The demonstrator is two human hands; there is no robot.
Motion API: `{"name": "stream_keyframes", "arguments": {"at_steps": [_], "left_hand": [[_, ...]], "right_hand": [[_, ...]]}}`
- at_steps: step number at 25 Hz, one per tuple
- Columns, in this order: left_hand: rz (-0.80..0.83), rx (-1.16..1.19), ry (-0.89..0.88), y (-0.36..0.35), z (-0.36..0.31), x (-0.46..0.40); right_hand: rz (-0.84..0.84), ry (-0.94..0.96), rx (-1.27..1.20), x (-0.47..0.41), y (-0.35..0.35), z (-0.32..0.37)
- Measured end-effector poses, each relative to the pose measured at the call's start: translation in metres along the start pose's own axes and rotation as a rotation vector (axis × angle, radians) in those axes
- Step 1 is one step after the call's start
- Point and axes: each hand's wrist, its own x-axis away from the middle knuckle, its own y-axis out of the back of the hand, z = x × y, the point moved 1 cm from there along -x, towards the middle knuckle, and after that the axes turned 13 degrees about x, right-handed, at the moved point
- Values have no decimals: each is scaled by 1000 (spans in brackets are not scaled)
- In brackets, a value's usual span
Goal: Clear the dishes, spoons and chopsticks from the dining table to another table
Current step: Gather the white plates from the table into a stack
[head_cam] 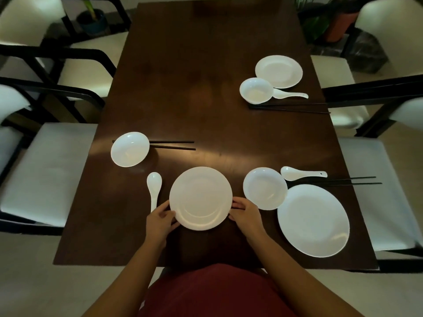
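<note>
A white plate (201, 197) sits near the front of the dark wooden dining table (206, 65). My left hand (160, 219) grips its left rim and my right hand (246, 215) grips its right rim. A white spoon (153, 186) lies just left of it, and a white bowl (129, 149) rests on black chopsticks (174, 144) further back left. To the right are a bowl (265, 188), a spoon (302, 173), chopsticks (334, 181) and a large plate (313, 220). At the far right stand a plate (278, 71), a bowl (256, 90), a spoon (289, 94) and chopsticks (288, 108).
White-cushioned chairs with black frames line both sides, such as the near left chair (45, 170) and the near right chair (377, 179). Potted plants (329, 21) stand beyond the table's far end. The table's front edge is close to my body.
</note>
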Motion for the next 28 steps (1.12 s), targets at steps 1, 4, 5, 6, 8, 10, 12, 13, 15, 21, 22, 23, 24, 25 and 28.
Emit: {"name": "stream_keyframes", "arguments": {"at_steps": [1,4,5,6,8,10,12,13,15,21,22,23,24,25,28], "left_hand": [[8,-26,-8,-2,1,1],[59,-331,-150,-8,1,5],[73,-458,-242,-11,2,8],[82,-541,-332,-13,3,11],[77,-651,-459,-17,8,17],[55,-828,-592,-21,9,21],[186,-1021,-747,-27,11,22],[320,-1125,-800,-32,13,23],[558,-1310,-804,-42,23,24],[595,-1464,-770,-58,35,23],[596,-1474,-792,-59,33,23],[601,-1482,-815,-61,33,23],[609,-1490,-832,-63,33,24],[614,-1497,-842,-65,33,25],[608,-1506,-848,-70,35,29]], "right_hand": [[28,3,19,5,6,-2],[65,62,91,25,29,-18],[28,100,125,34,41,-26],[-39,135,163,42,55,-34],[-260,179,244,57,85,-50],[-481,198,327,71,115,-68],[-621,190,505,76,138,-85],[-666,191,626,75,146,-92],[-680,205,841,69,159,-103],[-447,-46,930,38,172,-122],[-430,-36,902,36,172,-123],[-429,-19,877,34,173,-124],[-443,0,850,33,174,-124],[-464,18,816,32,177,-124],[-496,31,666,27,184,-122]]}}
